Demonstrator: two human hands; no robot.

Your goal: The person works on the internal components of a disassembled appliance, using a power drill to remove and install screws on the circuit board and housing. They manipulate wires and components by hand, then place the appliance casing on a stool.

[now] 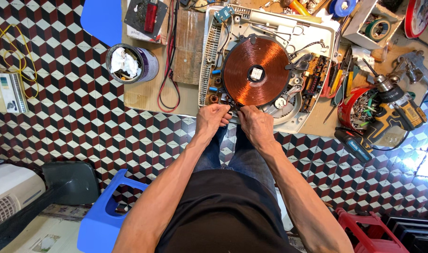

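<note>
Two bare hands meet at the near edge of an opened induction cooker (296,119), which lies flat on a low wooden surface (143,96) set over a patterned tile floor (68,117). The cooker's pale plastic shell is without its top plate, exposing a large flat copper coil (256,71), wound in tight concentric rings around a small square centre piece. Beside the coil sit a circuit board (314,77) with dark components on the right and a row of vent slots (209,56) on the left. The left hand (212,118) and right hand (255,122) lie close together, just beneath the coil's near rim, fingers curled narrowly around thin dark wires (232,107) at the cooker's edge; whether each grip actually pinches a wire cannot be told.

Left of the cooker stand a metal can (150,65) stuffed with crumpled paper, and red and black leads (169,70). To the right lie screwdrivers (336,82), a red bowl of screws (347,105) and a yellow cordless drill (394,115). A blue stool (99,225) sits by the person's left elbow.
</note>
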